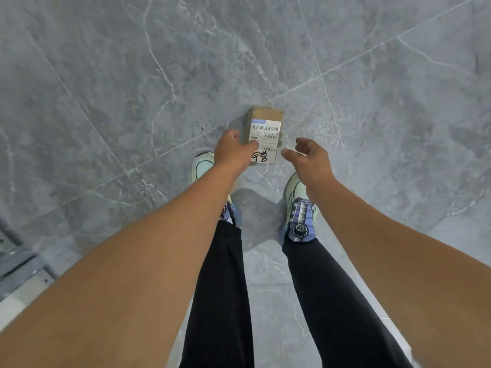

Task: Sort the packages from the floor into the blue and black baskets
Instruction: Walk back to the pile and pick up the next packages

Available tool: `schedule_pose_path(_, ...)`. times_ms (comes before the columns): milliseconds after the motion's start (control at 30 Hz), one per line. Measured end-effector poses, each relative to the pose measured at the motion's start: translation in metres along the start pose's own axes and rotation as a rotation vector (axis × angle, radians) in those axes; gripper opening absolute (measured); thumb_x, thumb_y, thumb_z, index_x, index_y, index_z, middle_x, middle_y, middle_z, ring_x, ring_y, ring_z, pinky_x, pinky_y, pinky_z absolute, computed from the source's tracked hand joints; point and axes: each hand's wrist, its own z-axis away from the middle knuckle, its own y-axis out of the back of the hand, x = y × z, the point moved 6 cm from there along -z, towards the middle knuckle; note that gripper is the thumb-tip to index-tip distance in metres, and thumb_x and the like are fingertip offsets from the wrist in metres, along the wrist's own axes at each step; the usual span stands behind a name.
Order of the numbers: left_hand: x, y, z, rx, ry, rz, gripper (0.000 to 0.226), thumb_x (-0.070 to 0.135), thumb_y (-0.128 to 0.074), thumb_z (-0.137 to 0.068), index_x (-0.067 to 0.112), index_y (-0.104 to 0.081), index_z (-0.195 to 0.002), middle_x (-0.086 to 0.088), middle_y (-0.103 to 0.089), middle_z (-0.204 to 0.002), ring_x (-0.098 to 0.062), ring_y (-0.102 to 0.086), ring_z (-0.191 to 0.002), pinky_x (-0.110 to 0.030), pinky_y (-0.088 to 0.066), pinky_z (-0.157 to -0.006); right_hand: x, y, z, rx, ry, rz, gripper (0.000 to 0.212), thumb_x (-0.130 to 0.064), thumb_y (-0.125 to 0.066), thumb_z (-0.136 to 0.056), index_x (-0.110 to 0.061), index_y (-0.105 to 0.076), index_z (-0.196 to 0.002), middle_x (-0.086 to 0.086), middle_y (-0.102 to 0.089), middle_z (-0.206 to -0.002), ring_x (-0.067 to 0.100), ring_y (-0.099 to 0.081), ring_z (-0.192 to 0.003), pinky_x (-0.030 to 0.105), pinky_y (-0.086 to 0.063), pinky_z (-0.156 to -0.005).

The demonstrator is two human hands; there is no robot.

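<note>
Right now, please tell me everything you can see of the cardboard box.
The cardboard box is small, brown and rectangular. A white shipping label with barcodes and black handwriting covers most of its upper face. The left hand grips its left edge, thumb on the label; the right hand is open beside it, not touching. Whether it rests on the grey floor or is lifted, I cannot tell.
</note>
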Motion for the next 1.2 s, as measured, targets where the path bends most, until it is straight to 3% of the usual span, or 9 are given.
schedule_pose_path(67, -0.007, -0.008, -0.024, -0.005, 0.002, 0.005, 0.059, 0.021, -0.068, -0.096, 0.009, -0.046, -0.149, -0.002, -0.056, -0.143, -0.019, -0.057, -0.118, -0.018, -0.044, -0.080, 0.009, -0.015, -0.024, -0.007, -0.012, 0.014, 0.060, -0.017, -0.075, -0.095, -0.006, -0.051, -0.149, 0.010, -0.058, -0.145, 0.014, -0.056, -0.117, 0.027, -0.044, -0.100)
schedule_pose_path(133, -0.013, -0.016, -0.039, -0.025, 0.000, 0.021, 0.056, 0.017, -0.068, -0.096, 0.009, -0.046, -0.147, 0.003, -0.056, -0.127, -0.014, -0.058, -0.104, -0.013, -0.042, -0.063, 0.017, -0.026, -0.042, -0.004, -0.030, 0.005, 0.056, -0.011, -0.074, -0.095, -0.005, -0.053, -0.146, 0.000, -0.065, -0.127, 0.007, -0.060, -0.102, 0.016, -0.047, -0.089)
schedule_pose_path(167, -0.017, -0.021, -0.047, -0.039, 0.006, 0.036, 0.054, 0.016, -0.069, -0.095, 0.011, -0.048, -0.145, 0.003, -0.059, -0.125, -0.014, -0.061, -0.101, -0.014, -0.044, -0.061, 0.021, -0.030, -0.051, 0.001, -0.036, -0.003, 0.052, -0.009, -0.073, -0.096, -0.004, -0.054, -0.144, -0.008, -0.065, -0.112, 0.001, -0.060, -0.092, 0.008, -0.046, -0.078)
schedule_pose_path(233, -0.024, -0.029, -0.062, -0.051, 0.018, 0.088, 0.048, 0.013, -0.070, -0.094, 0.014, -0.053, -0.138, -0.002, -0.068, -0.126, -0.018, -0.069, -0.100, -0.025, -0.057, -0.067, 0.025, -0.038, -0.063, 0.003, -0.037, -0.009, 0.049, -0.005, -0.072, -0.095, -0.005, -0.055, -0.141, -0.013, -0.061, -0.099, -0.003, -0.060, -0.086, 0.007, -0.046, -0.063)
schedule_pose_path(300, -0.024, -0.035, -0.073, -0.049, 0.003, 0.121, 0.042, 0.012, -0.070, -0.092, 0.016, -0.057, -0.132, -0.004, -0.071, -0.123, -0.021, -0.072, -0.100, -0.038, -0.063, -0.080, 0.026, -0.046, -0.071, 0.004, -0.029, -0.022, 0.051, -0.006, -0.074, -0.093, -0.006, -0.056, -0.141, -0.005, -0.069, -0.109, 0.008, -0.067, -0.095, 0.011, -0.048, -0.065)
schedule_pose_path(400, -0.020, -0.040, -0.082, -0.050, -0.009, 0.154, 0.042, 0.012, -0.069, -0.092, 0.015, -0.058, -0.132, 0.000, -0.070, -0.117, -0.020, -0.071, -0.102, -0.044, -0.061, -0.091, 0.028, -0.054, -0.083, 0.009, -0.034, -0.095, 0.054, -0.004, -0.077, -0.089, -0.008, -0.058, -0.139, 0.004, -0.073, -0.122, 0.016, -0.073, -0.101, 0.023, -0.059, -0.076)
schedule_pose_path(700, -0.011, -0.028, -0.064, -0.062, -0.066, 0.251, 0.043, 0.013, -0.070, -0.091, 0.024, -0.060, -0.131, 0.005, -0.072, -0.115, -0.018, -0.071, -0.105, -0.043, -0.061, -0.091, 0.003, -0.048, -0.062, 0.006, 0.014, -0.152, 0.053, -0.005, -0.077, -0.089, -0.009, -0.059, -0.138, 0.005, -0.073, -0.120, 0.019, -0.074, -0.104, 0.027, -0.061, -0.077)
schedule_pose_path(967, 0.062, 0.054, 0.045, -0.012, -0.186, 0.407, 0.049, 0.015, -0.071, -0.094, 0.022, -0.055, -0.139, 0.010, -0.066, -0.116, -0.013, -0.067, -0.109, -0.032, -0.058, -0.091, -0.118, -0.017, 0.047, -0.027, 0.197, -0.087, 0.051, -0.004, -0.075, -0.091, -0.013, -0.060, -0.138, -0.001, -0.072, -0.119, 0.016, -0.071, -0.107, 0.030, -0.060, -0.085)
schedule_pose_path(1200, 0.142, 0.158, 0.182, 0.091, -0.343, 0.489, 0.049, 0.020, -0.074, -0.092, 0.025, -0.058, -0.137, 0.003, -0.068, -0.126, -0.009, -0.068, -0.109, -0.037, -0.060, -0.094, -0.246, 0.014, 0.193, -0.083, 0.358, -0.088, 0.048, -0.004, -0.074, -0.092, -0.016, -0.061, -0.136, -0.008, -0.072, -0.114, 0.008, -0.070, -0.105, 0.019, -0.055, -0.079)
